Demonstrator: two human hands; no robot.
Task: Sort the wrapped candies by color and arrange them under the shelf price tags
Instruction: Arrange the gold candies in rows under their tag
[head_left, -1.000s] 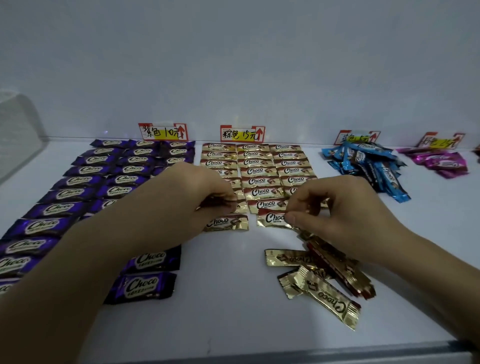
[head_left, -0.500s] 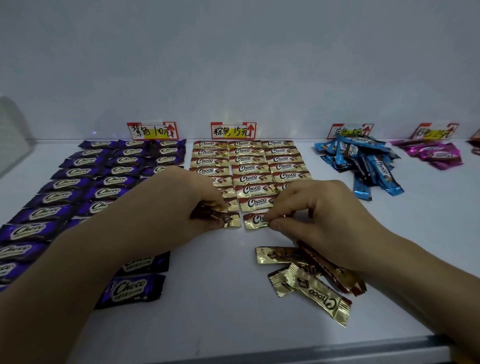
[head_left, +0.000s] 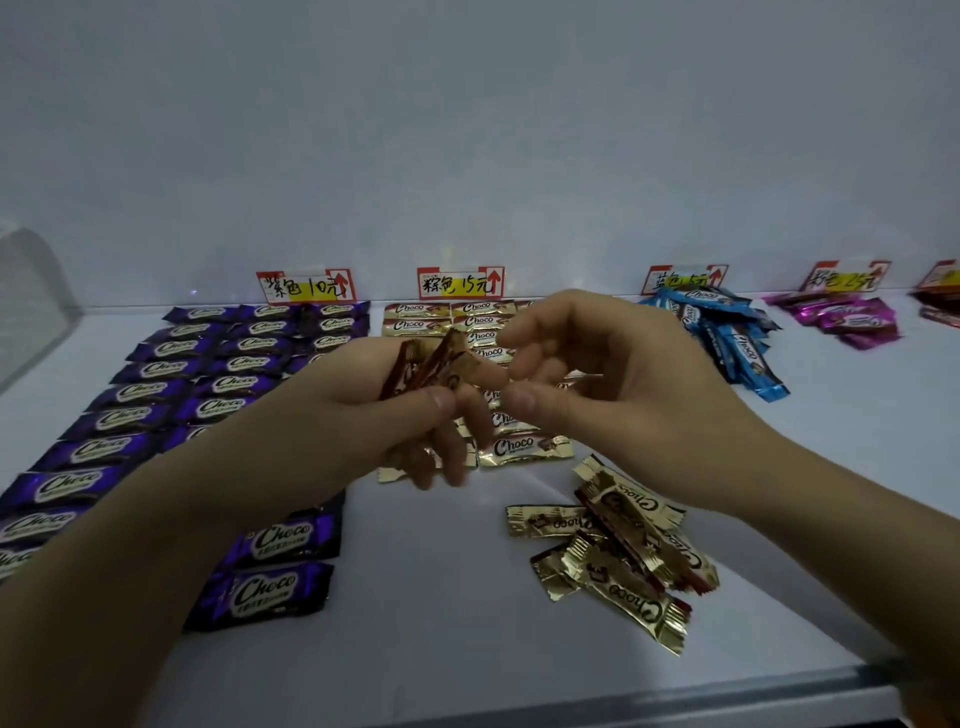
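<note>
Left hand (head_left: 363, 410) grips gold candies (head_left: 431, 364), long axes slanting up-right; right hand (head_left: 613, 379) relaxed, holding nothing.

Purple candies (head_left: 150, 370), white "Choco" ovals; gold candies (head_left: 524, 448); blue candies (head_left: 737, 343); magenta candies (head_left: 857, 319); red-yellow price tags (head_left: 460, 283).

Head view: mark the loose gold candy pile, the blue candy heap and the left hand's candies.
Loose gold foil-wrapped candy pile (head_left: 626, 506): head view, top wrapper's label.
Blue foil-wrapped candy heap (head_left: 745, 347): head view, front candy's label.
Held red-and-gold wrapped candies (head_left: 421, 366): head view, red wrapper face.
</note>
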